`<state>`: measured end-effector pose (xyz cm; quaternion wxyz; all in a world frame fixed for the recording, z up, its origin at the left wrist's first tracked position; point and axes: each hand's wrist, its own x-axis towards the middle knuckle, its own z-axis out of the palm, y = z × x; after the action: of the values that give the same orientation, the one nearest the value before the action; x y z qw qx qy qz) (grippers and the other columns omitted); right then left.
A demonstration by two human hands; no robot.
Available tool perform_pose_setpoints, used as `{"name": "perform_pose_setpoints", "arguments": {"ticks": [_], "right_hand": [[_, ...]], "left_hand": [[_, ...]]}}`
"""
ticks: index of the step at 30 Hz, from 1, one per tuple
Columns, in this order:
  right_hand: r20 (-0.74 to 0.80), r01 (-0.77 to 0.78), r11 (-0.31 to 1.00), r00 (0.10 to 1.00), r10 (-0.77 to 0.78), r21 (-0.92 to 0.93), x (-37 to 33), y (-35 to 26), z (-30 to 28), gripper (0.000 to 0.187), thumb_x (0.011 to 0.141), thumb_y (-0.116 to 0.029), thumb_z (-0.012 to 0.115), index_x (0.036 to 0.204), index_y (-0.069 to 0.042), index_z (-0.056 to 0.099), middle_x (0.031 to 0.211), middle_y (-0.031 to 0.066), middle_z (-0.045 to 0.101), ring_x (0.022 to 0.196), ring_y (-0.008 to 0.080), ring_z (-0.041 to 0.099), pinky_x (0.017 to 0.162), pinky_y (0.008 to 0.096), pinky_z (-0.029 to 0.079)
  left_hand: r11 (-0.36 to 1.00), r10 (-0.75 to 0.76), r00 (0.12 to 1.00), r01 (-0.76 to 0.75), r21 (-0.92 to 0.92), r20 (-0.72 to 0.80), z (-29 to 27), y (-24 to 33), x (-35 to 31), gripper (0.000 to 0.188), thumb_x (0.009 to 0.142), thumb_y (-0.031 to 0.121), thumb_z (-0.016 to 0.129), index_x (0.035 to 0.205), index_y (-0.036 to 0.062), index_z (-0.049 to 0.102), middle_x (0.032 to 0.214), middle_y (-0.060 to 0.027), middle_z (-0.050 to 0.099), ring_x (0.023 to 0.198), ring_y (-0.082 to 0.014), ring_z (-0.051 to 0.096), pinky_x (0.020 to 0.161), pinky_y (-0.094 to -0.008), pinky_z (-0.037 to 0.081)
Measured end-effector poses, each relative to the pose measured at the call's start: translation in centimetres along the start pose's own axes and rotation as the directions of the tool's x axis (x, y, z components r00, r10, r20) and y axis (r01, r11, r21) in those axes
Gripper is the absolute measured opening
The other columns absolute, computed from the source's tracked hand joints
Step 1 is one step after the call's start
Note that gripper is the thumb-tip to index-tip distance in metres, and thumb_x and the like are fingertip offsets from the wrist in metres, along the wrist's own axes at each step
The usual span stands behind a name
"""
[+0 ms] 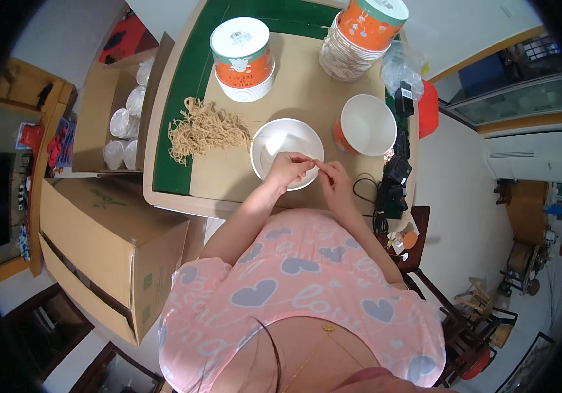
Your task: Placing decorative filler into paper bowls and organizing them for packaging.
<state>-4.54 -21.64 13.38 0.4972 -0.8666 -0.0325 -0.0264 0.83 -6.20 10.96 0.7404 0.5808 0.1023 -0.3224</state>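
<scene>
Both hands meet over the near-right rim of an upright white paper tub [264, 141]. The fingertips of my left hand [286, 171] are closed in a pinch. My right hand [337, 185] pinches right beside it, just outside the rim. Whatever lies between the fingertips is too small to make out. To the left of the tub lies a loose heap of tan twine [207, 131]. Another paper tub [367, 126], orange outside and white inside, leans with its mouth toward me on the right.
Upside-down stacked orange and green tubs [242, 59] stand at the back left. A taller stack [356, 46], wound with twine, is at the back right. Black adapters and cables [395, 171] line the right edge. Cardboard boxes [107, 226] stand left of the table.
</scene>
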Motion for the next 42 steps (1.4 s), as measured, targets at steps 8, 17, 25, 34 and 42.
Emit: {"name": "perform_pose_setpoints", "arguments": {"ticks": [8, 17, 25, 34, 42], "right_hand": [[-0.01, -0.113, 0.986, 0.993, 0.115, 0.121, 1.5, 2.7, 0.3, 0.006, 0.083, -0.004, 0.06, 0.088, -0.001, 0.061, 0.081, 0.0043, 0.06, 0.07, 0.0099, 0.057, 0.064, 0.0232, 0.046], [-0.071, -0.118, 0.983, 0.989, 0.128, 0.139, 1.3, 2.4, 0.7, 0.006, 0.082, -0.006, 0.062, 0.085, -0.002, 0.059, 0.075, 0.0017, 0.058, 0.066, 0.0075, 0.053, 0.061, 0.0222, 0.044], [-0.1, -0.107, 0.986, 0.988, 0.12, 0.125, 1.2, 1.4, 1.0, 0.006, 0.079, -0.006, 0.064, 0.08, -0.002, 0.06, 0.072, 0.0056, 0.055, 0.059, 0.0121, 0.051, 0.054, 0.0254, 0.041], [-0.123, 0.016, 1.0, 0.992, -0.014, 0.008, 1.2, 0.8, 0.9, 0.02, 0.077, -0.008, 0.064, 0.096, -0.004, 0.059, 0.087, 0.0076, 0.058, 0.059, 0.0173, 0.054, 0.056, 0.0278, 0.044], [0.056, -0.089, 0.996, 0.994, 0.09, -0.028, 1.2, -1.1, 1.0, 0.031, 0.079, -0.01, 0.062, 0.11, -0.01, 0.056, 0.105, 0.0082, 0.061, 0.066, 0.0241, 0.058, 0.062, 0.0323, 0.048]], "left_hand": [[0.986, 0.06, 0.998, -0.057, 0.157, -0.015, 0.4, 0.4, -0.7, 0.013, 0.081, 0.011, 0.065, 0.087, 0.0001, 0.068, 0.073, -0.0015, 0.063, 0.058, -0.0053, 0.05, 0.044, -0.0192, 0.035], [0.997, 0.016, 0.999, -0.012, 0.078, -0.045, 0.6, 0.3, -0.8, 0.014, 0.082, 0.008, 0.062, 0.092, -0.0008, 0.068, 0.08, -0.0058, 0.067, 0.056, -0.006, 0.053, 0.042, -0.0189, 0.034], [0.945, 0.21, 0.976, -0.185, 0.269, -0.066, 0.7, -0.6, -0.3, 0.013, 0.079, 0.004, 0.064, 0.09, -0.0038, 0.067, 0.076, -0.0097, 0.068, 0.056, -0.0111, 0.058, 0.054, -0.0237, 0.048], [0.937, 0.237, 0.969, -0.21, 0.281, -0.068, -0.1, -1.1, -0.2, 0.009, 0.082, 0.001, 0.059, 0.087, -0.0024, 0.065, 0.079, -0.0091, 0.067, 0.062, -0.0118, 0.06, 0.053, -0.0234, 0.048], [0.955, 0.179, 0.98, -0.153, 0.254, -0.082, -0.4, 0.7, -2.3, 0.006, 0.086, 0.007, 0.057, 0.089, 0.0021, 0.059, 0.081, -0.0039, 0.066, 0.058, -0.0045, 0.053, 0.045, -0.0173, 0.036]]}}
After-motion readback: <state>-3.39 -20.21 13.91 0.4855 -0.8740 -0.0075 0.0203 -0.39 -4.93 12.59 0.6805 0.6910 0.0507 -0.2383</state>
